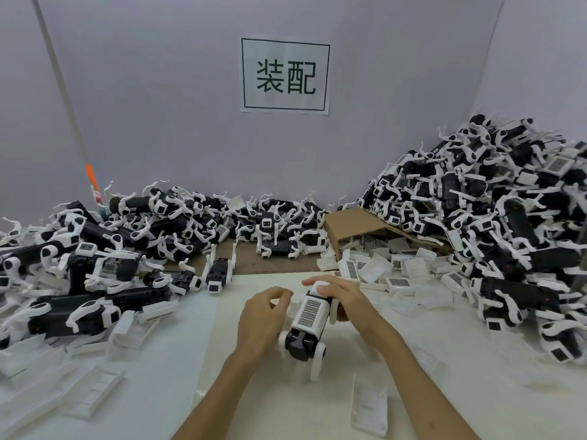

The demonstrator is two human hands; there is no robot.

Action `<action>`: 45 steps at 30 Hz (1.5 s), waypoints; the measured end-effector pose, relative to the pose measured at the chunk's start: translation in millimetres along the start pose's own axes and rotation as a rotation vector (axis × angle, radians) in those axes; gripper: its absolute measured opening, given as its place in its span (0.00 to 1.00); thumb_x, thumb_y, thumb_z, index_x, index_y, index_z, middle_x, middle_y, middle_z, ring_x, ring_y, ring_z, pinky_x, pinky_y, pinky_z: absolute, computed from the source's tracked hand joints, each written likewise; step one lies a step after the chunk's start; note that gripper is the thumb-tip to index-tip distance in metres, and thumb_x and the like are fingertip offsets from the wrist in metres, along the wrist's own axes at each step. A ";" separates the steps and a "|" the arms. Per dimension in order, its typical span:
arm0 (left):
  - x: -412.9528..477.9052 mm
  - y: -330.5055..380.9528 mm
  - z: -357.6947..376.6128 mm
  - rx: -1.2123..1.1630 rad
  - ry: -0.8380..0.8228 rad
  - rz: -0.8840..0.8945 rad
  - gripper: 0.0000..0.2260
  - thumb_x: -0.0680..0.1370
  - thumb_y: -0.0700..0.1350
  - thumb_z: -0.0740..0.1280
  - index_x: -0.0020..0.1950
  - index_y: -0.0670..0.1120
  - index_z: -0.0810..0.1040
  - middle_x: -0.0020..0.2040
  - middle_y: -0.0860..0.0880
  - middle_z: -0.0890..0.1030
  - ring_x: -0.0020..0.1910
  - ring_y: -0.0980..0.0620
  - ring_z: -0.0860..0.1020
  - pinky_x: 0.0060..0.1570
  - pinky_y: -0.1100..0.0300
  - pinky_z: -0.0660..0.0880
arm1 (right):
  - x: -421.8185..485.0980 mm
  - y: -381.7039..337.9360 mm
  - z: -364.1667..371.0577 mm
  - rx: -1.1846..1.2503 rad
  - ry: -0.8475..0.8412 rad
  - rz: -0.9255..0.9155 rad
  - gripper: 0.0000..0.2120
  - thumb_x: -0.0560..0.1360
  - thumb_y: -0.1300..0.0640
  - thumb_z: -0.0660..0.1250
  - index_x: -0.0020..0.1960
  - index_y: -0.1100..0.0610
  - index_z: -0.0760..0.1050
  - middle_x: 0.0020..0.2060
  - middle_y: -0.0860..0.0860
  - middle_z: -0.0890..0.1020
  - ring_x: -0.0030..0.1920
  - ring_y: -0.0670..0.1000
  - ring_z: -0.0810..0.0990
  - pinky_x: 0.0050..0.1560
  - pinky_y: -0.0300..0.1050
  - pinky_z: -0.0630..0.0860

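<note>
Just in front of the cardboard box (352,223), the right hand (344,296) gripped the toy robot dog (298,342) by its far end, probably to steady it. The left hand (263,315) curled alongside, and whether it held anything could not be told.

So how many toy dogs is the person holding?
1. The toy dog is in the middle, with the right hand gripping its far end and the left hand holding its side. Many more lie loose in piles around.

even soft light, edges warped
</note>
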State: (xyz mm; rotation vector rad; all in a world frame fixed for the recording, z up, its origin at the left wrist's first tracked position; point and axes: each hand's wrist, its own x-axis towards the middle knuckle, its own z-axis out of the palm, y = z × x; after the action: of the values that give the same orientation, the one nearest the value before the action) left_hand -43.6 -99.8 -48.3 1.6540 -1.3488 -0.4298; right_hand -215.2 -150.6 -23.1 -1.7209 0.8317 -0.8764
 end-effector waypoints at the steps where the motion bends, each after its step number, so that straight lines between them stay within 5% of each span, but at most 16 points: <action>1: -0.1 -1.9 0.0 0.058 -0.068 0.003 0.10 0.82 0.48 0.64 0.58 0.53 0.83 0.55 0.57 0.83 0.55 0.56 0.79 0.53 0.59 0.75 | -0.7 -0.3 -1.0 -0.020 -0.036 0.022 0.15 0.70 0.45 0.62 0.51 0.47 0.83 0.39 0.45 0.82 0.37 0.44 0.77 0.34 0.37 0.68; 5: -1.8 -14.1 4.8 0.386 -0.189 0.084 0.10 0.82 0.49 0.61 0.57 0.53 0.82 0.56 0.53 0.83 0.59 0.50 0.73 0.57 0.54 0.72 | -2.2 -4.5 -10.7 -0.020 -0.189 0.102 0.13 0.70 0.44 0.62 0.47 0.50 0.79 0.36 0.49 0.76 0.33 0.47 0.70 0.31 0.39 0.61; 11: 5.1 -20.5 10.3 0.370 -0.173 0.088 0.09 0.82 0.48 0.61 0.54 0.57 0.81 0.55 0.60 0.80 0.60 0.51 0.71 0.58 0.56 0.69 | 10.0 -38.7 -59.9 0.003 -0.284 0.124 0.10 0.73 0.48 0.63 0.49 0.52 0.75 0.38 0.49 0.78 0.36 0.49 0.71 0.33 0.42 0.62; 13: 5.9 -22.7 10.2 0.372 -0.186 0.102 0.08 0.83 0.50 0.61 0.55 0.58 0.80 0.56 0.63 0.79 0.61 0.52 0.71 0.59 0.56 0.68 | 21.7 -70.8 -83.7 0.122 -0.200 -0.003 0.09 0.75 0.50 0.64 0.49 0.54 0.75 0.42 0.52 0.78 0.36 0.48 0.73 0.33 0.41 0.67; 15: 5.9 -24.3 10.2 0.373 -0.193 0.119 0.07 0.83 0.52 0.61 0.53 0.60 0.79 0.56 0.65 0.79 0.60 0.54 0.70 0.58 0.57 0.68 | 34.4 -111.7 -114.0 0.543 -0.002 -0.226 0.14 0.80 0.50 0.62 0.59 0.59 0.75 0.52 0.58 0.78 0.41 0.51 0.79 0.37 0.43 0.80; 18: 6.2 -25.0 12.6 0.374 -0.176 0.134 0.07 0.83 0.51 0.61 0.52 0.61 0.78 0.55 0.65 0.79 0.58 0.54 0.70 0.54 0.58 0.67 | 47.4 -169.0 -157.3 0.906 0.265 -0.437 0.30 0.83 0.44 0.58 0.78 0.59 0.56 0.66 0.62 0.74 0.58 0.59 0.82 0.54 0.52 0.81; 20: 6.5 -25.1 13.3 0.370 -0.167 0.135 0.07 0.83 0.51 0.61 0.50 0.63 0.76 0.55 0.65 0.79 0.58 0.54 0.70 0.54 0.58 0.66 | 48.5 -189.0 -172.3 0.759 0.349 -0.429 0.32 0.84 0.45 0.57 0.80 0.56 0.50 0.72 0.61 0.69 0.63 0.59 0.80 0.53 0.50 0.81; 26: 4.8 -21.7 13.3 0.410 -0.178 0.146 0.08 0.83 0.52 0.60 0.55 0.60 0.79 0.60 0.64 0.79 0.60 0.53 0.70 0.56 0.57 0.68 | 54.8 -148.3 -154.6 0.359 0.478 -0.314 0.10 0.84 0.53 0.60 0.64 0.52 0.71 0.59 0.58 0.81 0.48 0.54 0.86 0.44 0.46 0.82; 31: 3.0 -19.7 11.1 0.384 -0.170 0.138 0.07 0.83 0.51 0.60 0.53 0.61 0.77 0.61 0.64 0.78 0.61 0.54 0.70 0.58 0.57 0.67 | 73.7 -50.3 -108.3 -0.438 0.323 0.055 0.21 0.80 0.52 0.65 0.72 0.55 0.70 0.60 0.48 0.77 0.53 0.47 0.77 0.48 0.39 0.77; 36: 4.6 -23.1 13.5 0.336 -0.141 0.167 0.09 0.83 0.48 0.62 0.60 0.57 0.78 0.63 0.61 0.77 0.60 0.54 0.73 0.58 0.57 0.69 | 63.1 30.8 -79.1 -0.922 0.188 0.325 0.25 0.76 0.44 0.68 0.68 0.53 0.69 0.67 0.54 0.72 0.71 0.58 0.69 0.69 0.58 0.66; 39: 10.2 -19.8 4.4 0.132 0.062 0.198 0.15 0.80 0.43 0.67 0.67 0.51 0.74 0.68 0.53 0.74 0.62 0.51 0.75 0.63 0.52 0.71 | 53.6 59.4 -74.7 -1.012 0.193 0.318 0.29 0.76 0.47 0.65 0.74 0.51 0.63 0.73 0.50 0.68 0.75 0.53 0.62 0.73 0.56 0.56; 42: 18.3 -14.7 -21.4 0.118 0.571 0.199 0.21 0.76 0.39 0.71 0.68 0.42 0.74 0.71 0.42 0.73 0.67 0.41 0.72 0.65 0.41 0.70 | 45.2 72.0 -77.3 -1.021 0.247 0.204 0.28 0.78 0.48 0.62 0.76 0.49 0.62 0.75 0.46 0.67 0.75 0.50 0.62 0.75 0.52 0.54; 45: 20.5 -26.2 -56.6 0.046 1.079 -0.006 0.21 0.74 0.42 0.67 0.67 0.43 0.74 0.74 0.40 0.70 0.69 0.38 0.69 0.62 0.40 0.67 | 35.7 74.4 -81.1 -0.939 0.286 0.180 0.29 0.76 0.52 0.66 0.76 0.47 0.65 0.73 0.46 0.70 0.74 0.50 0.66 0.73 0.48 0.59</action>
State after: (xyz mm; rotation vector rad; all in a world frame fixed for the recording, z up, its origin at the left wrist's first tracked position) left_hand 20.5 -94.6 -35.3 1.5333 -0.5294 0.4661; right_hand -276.2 -238.0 -68.0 -2.2705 1.7552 -0.6431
